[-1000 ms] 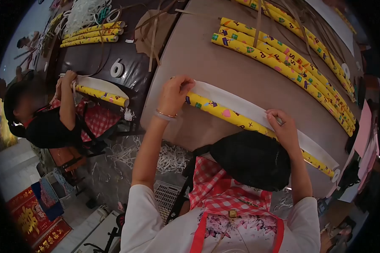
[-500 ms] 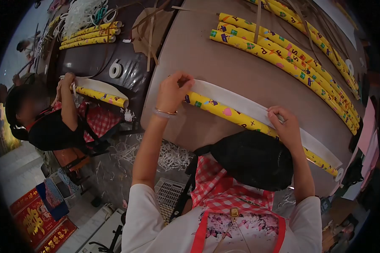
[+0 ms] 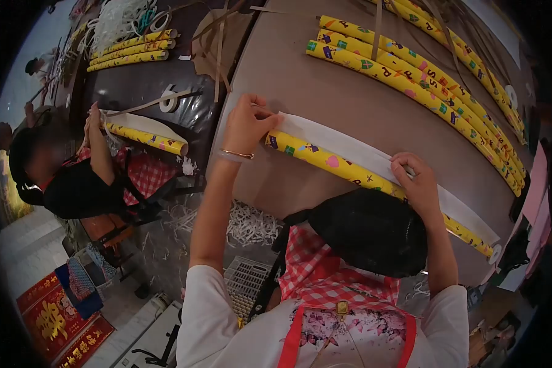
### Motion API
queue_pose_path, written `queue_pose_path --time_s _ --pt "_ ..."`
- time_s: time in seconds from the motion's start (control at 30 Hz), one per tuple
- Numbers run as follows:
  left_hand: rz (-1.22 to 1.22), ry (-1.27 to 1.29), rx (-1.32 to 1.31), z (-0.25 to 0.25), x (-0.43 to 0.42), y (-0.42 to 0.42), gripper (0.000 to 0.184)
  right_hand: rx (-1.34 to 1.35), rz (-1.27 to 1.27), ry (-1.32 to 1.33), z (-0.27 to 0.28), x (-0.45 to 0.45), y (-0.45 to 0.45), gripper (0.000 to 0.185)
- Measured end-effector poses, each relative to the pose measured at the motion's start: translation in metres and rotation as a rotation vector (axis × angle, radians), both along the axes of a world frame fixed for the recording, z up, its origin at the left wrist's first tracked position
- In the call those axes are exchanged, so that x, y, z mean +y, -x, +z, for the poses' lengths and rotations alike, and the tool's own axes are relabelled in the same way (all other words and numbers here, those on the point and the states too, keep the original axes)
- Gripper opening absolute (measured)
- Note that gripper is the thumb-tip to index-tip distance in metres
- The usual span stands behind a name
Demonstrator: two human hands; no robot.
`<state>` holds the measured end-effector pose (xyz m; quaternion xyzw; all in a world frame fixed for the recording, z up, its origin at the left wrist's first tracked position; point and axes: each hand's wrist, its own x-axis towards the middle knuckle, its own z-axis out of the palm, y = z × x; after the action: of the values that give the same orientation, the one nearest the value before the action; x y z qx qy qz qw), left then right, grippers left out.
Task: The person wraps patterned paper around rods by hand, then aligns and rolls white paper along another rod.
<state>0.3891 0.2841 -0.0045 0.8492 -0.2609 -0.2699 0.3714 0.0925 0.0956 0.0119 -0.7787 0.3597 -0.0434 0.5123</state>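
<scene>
A yellow printed roll of wrapping paper [image 3: 331, 161] lies slantwise on the table in front of me, its loose white-backed flap [image 3: 349, 140] showing along the far side. At the roll's left end, my left hand [image 3: 249, 121] is closed, thumb and fingers pinched at the corner of the flap. My right hand [image 3: 416, 179] is closed too, fingertips pinching the flap's edge further right. The flap's rear edge is partly hidden by my right hand. A black cap [image 3: 368, 233] covers part of the roll's near side.
Several yellow rolls [image 3: 405, 80] lie at the far right of the brown table [image 3: 276, 67], with brown strips across them. A white tape roll [image 3: 495, 253] sits by the near right end. At left, a co-worker [image 3: 73, 184] handles another roll; paper scraps [image 3: 251, 227] litter the floor.
My left hand has shifted slightly up and its fingers have turned at the flap's corner. My right hand stays nearly put. The co-worker's hands have moved, and a strip now crosses their tape roll.
</scene>
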Motion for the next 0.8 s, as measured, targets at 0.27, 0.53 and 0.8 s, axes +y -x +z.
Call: queue_pose_path --time_s 0.27,0.53,0.8 --pt "-0.038 -0.058 0.048 0.002 -0.006 -0.009 0.043 -0.036 -0.016 -0.002 -0.005 0.001 0.001 0.014" --pt "-0.054 -0.137 -0.036 0.002 -0.011 -0.011 0.046 -0.046 -0.005 0.009 -0.002 0.001 0.0 0.015" --pt "-0.034 -0.157 -0.038 0.0 -0.012 -0.012 0.045 -0.017 -0.014 0.012 -0.002 0.0 -0.001 0.016"
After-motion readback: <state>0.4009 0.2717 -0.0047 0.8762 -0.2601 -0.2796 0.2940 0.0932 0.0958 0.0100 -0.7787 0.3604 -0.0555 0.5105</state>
